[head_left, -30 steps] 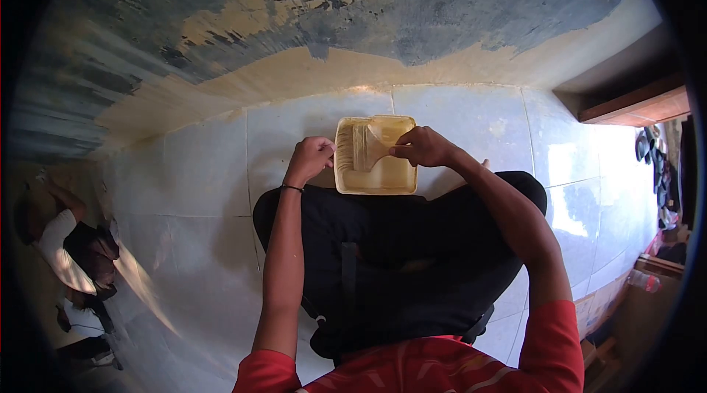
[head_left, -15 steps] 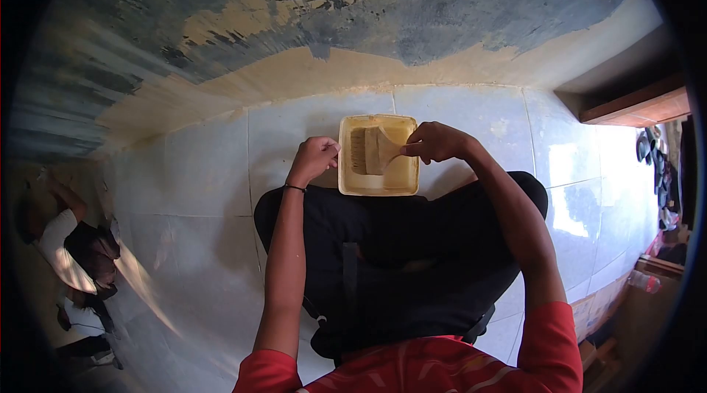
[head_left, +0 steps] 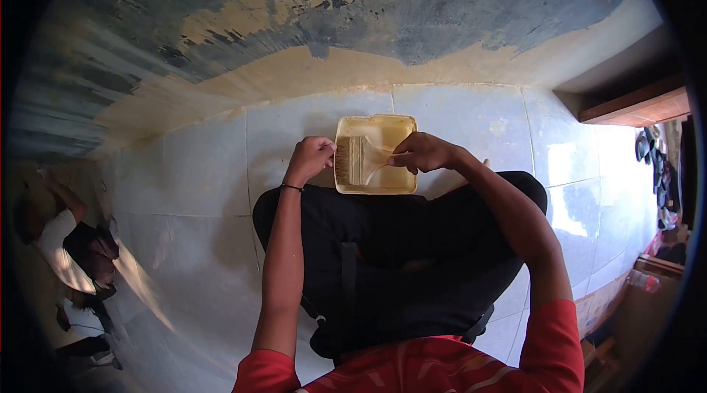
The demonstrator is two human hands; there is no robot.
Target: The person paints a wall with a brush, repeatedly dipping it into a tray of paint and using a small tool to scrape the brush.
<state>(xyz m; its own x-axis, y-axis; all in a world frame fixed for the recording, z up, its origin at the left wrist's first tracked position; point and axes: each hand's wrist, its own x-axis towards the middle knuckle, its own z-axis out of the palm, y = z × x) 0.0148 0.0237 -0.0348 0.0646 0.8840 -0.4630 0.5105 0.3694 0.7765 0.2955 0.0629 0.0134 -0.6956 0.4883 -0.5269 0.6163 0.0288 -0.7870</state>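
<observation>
A wide paintbrush (head_left: 359, 160) with a pale wooden handle lies across the inside of a square, cream-coloured plastic tub (head_left: 379, 190). My right hand (head_left: 426, 152) is closed around the brush's handle at the tub's right side. The bristles point left and reach close to the tub's left wall. At that left rim is my left hand (head_left: 312, 157), its fingers bent and pinching the edge. Pale yellowish residue coats the tub's inside.
The tub stands on grey floor tiles (head_left: 199, 172) before my crossed legs. Ahead rises a wall (head_left: 243, 80) with patchy dark and beige paint. Another person (head_left: 66, 246) is at the far left. A wooden ledge (head_left: 637, 104) juts out at right; a clear bottle (head_left: 643, 280) lies below it.
The brush has moved left inside the tub and turned, so its broad metal-and-wood side catches more light. My right hand has followed it left; my left hand stays at the rim.
</observation>
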